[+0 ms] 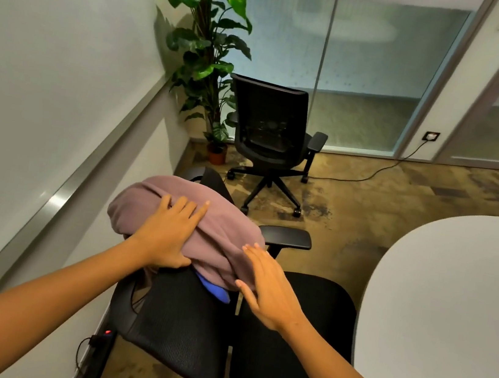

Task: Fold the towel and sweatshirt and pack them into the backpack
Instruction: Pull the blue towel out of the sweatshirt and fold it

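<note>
Mauve sweatshirt (185, 228) bunched in a rounded heap at centre frame, draped over the top of a black mesh chair back (178, 323) in the lower middle. Blue fabric (214, 289) peeking out just beneath the heap's lower right edge; cannot tell whether towel or something else. Left hand (168, 235) laid flat on the heap's left half, fingers straight and spread, thumb tucked along the lower fold, pressing rather than gripping. Right hand (269, 287) at the heap's right end, fingers straight and together, fingertips touching the cloth, thumb by the lower edge, nothing grasped. Black armrest (286, 237) just right of the heap, black seat cushion (296, 323) below it toward lower right. White rounded table (448, 313) filling the right side of the frame. Second black office chair (268, 134) well apart at upper centre, beside a potted plant (206, 54) in the upper-left corner by frosted glass panels (369, 77). Black cable (372, 174) running across the mottled carpet (399, 210) to a wall socket (431, 136) at upper right.
</note>
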